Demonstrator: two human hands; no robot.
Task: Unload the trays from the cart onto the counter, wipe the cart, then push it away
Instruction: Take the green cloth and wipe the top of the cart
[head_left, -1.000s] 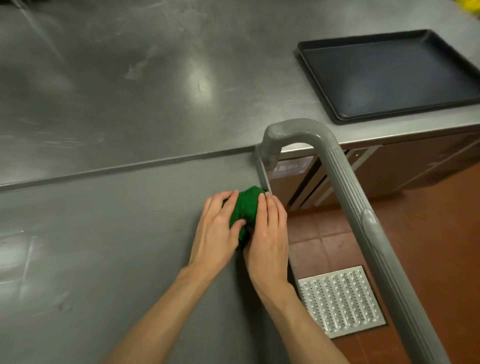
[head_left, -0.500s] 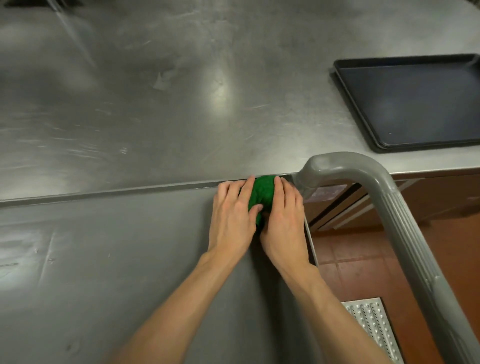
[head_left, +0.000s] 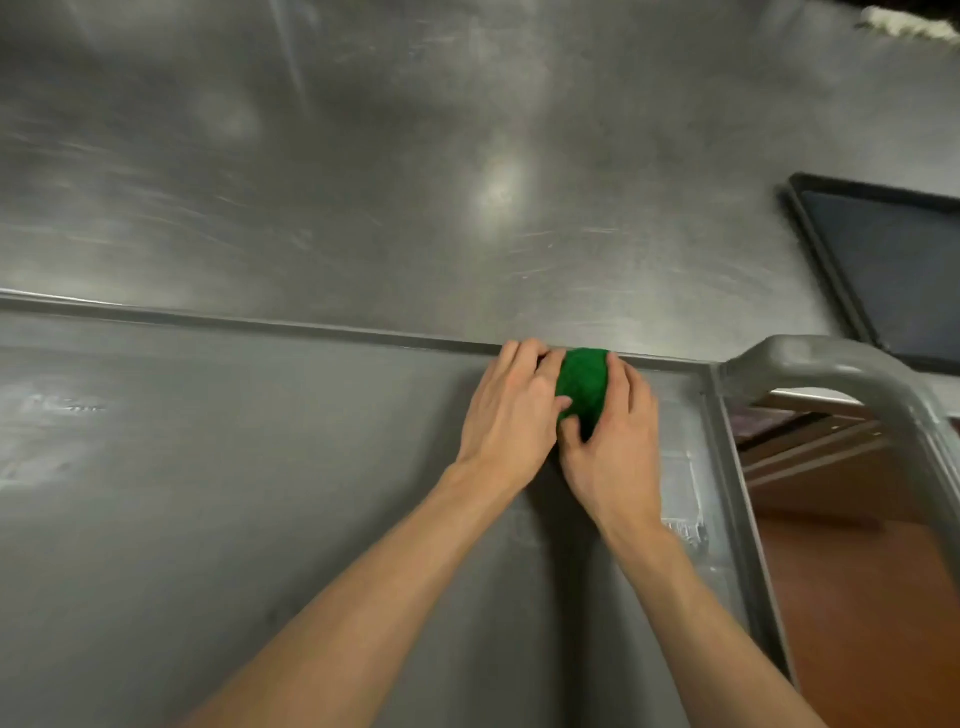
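Note:
A bunched green cloth (head_left: 584, 384) lies on the grey cart top (head_left: 218, 509), right at its far edge where it meets the steel counter (head_left: 415, 156). My left hand (head_left: 511, 410) presses on the cloth's left side. My right hand (head_left: 613, 441) covers its right side, thumb curled against the cloth. Much of the cloth is hidden beneath my fingers. A dark baking tray (head_left: 893, 270) sits on the counter at the right. The cart's grey handle (head_left: 831, 369) arches at the right end.
Beyond the cart's right rim (head_left: 737, 499) lies red-brown floor (head_left: 862, 613). Cabinet fronts show under the counter past the handle. Something pale sits at the counter's far right corner (head_left: 904, 23).
Both hands have slid the green cloth forward to the cart's far edge, then left along it, away from the handle corner. My view has shifted left, so the tray sits nearer the right border.

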